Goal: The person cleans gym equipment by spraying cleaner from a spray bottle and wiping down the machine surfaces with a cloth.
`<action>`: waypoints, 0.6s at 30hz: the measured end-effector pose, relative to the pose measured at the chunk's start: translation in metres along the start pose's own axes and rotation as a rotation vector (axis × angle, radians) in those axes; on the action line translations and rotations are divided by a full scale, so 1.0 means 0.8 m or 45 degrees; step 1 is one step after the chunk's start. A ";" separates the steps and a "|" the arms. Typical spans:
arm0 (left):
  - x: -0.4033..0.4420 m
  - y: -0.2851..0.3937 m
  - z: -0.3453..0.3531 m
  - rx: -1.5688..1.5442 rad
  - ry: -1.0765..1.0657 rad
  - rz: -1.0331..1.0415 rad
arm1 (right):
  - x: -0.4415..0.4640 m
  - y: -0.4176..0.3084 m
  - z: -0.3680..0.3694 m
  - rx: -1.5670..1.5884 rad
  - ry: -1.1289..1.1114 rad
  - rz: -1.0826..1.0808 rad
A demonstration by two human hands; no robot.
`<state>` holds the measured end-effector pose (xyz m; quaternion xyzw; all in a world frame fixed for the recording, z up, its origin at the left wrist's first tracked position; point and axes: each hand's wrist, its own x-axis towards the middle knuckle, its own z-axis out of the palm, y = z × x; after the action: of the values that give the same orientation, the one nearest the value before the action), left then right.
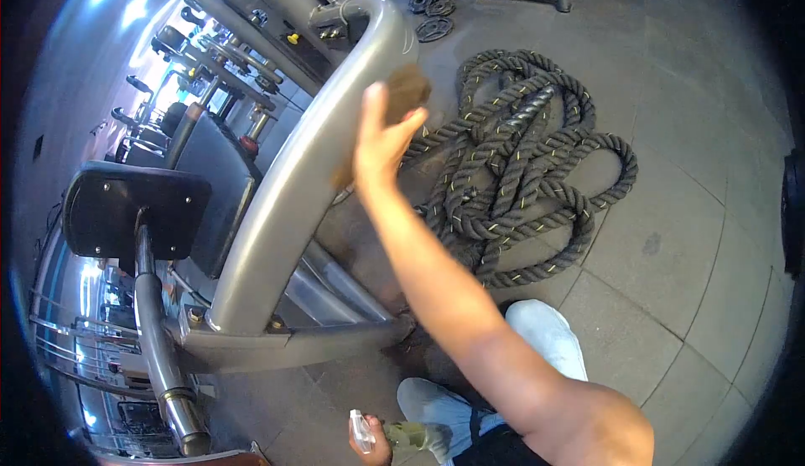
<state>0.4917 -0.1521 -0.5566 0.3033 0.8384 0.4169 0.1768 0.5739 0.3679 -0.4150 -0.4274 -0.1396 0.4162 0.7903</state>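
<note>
My right hand [384,143] reaches up from the lower right and presses a brown cloth [408,93] against a curved silver-grey machine frame [289,168]. The cloth is slightly blurred and partly hidden behind the hand. Its thumb sticks out, while the other fingers are mostly out of sight. Low in the picture, my left hand [380,447] is wrapped around a spray bottle with a white spray head [361,431]. Much of the bottle's body is covered or cut off by the lower edge.
A thick black rope [511,173] lies in a tangled heap on grey floor tiles, right of the frame. Black pads [134,210] on a metal post stand to the left. Small weight plates [434,28] rest on the floor at the back. Other gym machines fill the left.
</note>
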 end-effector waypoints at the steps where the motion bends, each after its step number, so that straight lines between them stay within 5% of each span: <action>1: -0.008 0.001 -0.005 -0.007 0.016 -0.040 | 0.035 -0.015 0.000 0.330 -0.085 0.274; 4: -0.015 -0.042 -0.022 -0.029 0.062 0.127 | 0.134 0.001 0.004 1.074 -0.603 0.984; 8: 0.000 -0.056 -0.018 0.241 0.131 0.442 | 0.098 -0.016 -0.012 0.839 -0.357 0.832; 10: 0.002 -0.054 -0.012 0.258 0.102 0.380 | 0.026 -0.032 -0.015 0.382 -0.132 0.380; 12: 0.005 -0.034 -0.013 0.159 -0.027 0.127 | -0.062 -0.019 -0.032 0.016 -0.272 -0.130; 14: 0.013 -0.006 0.000 0.272 -0.020 0.277 | -0.147 0.020 -0.064 -0.503 -0.539 -0.672; 16: 0.014 0.003 0.012 0.260 0.014 0.295 | -0.173 0.002 -0.100 -0.646 -1.052 -0.815; 18: 0.012 0.011 0.023 0.027 -0.011 0.106 | -0.118 -0.027 -0.086 -0.404 -0.883 -0.995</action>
<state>0.4980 -0.1309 -0.5609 0.3417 0.8286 0.4138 0.1597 0.5668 0.2498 -0.4260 -0.2954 -0.6017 0.1818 0.7195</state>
